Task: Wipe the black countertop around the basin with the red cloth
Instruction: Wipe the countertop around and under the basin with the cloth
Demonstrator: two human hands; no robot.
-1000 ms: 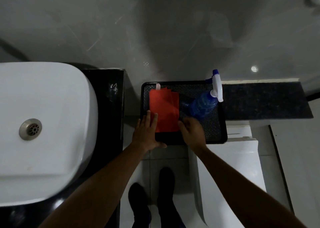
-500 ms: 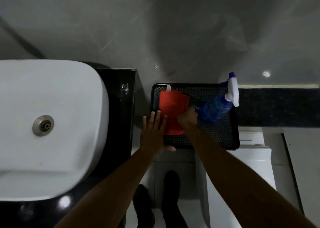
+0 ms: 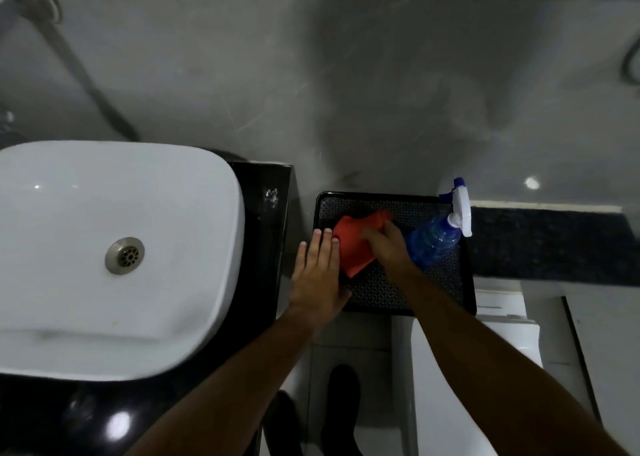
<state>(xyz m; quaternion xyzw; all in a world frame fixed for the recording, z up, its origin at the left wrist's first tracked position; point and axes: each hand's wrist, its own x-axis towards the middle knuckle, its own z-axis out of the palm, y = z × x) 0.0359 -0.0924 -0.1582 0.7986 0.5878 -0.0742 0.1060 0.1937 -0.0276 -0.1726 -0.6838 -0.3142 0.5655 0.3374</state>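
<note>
Overhead, the right hand bunches the red cloth in a closed grip at the black tray's left end. Just beside it, the left hand lies flat, fingers spread, on the tray's left edge, touching the cloth.

text: none readable | labels: none | bottle: no legible print

Grey glossy wall behind, with light spots reflected. Pale tiled floor below. Dark speckled ledge at right. Dim light.
</note>
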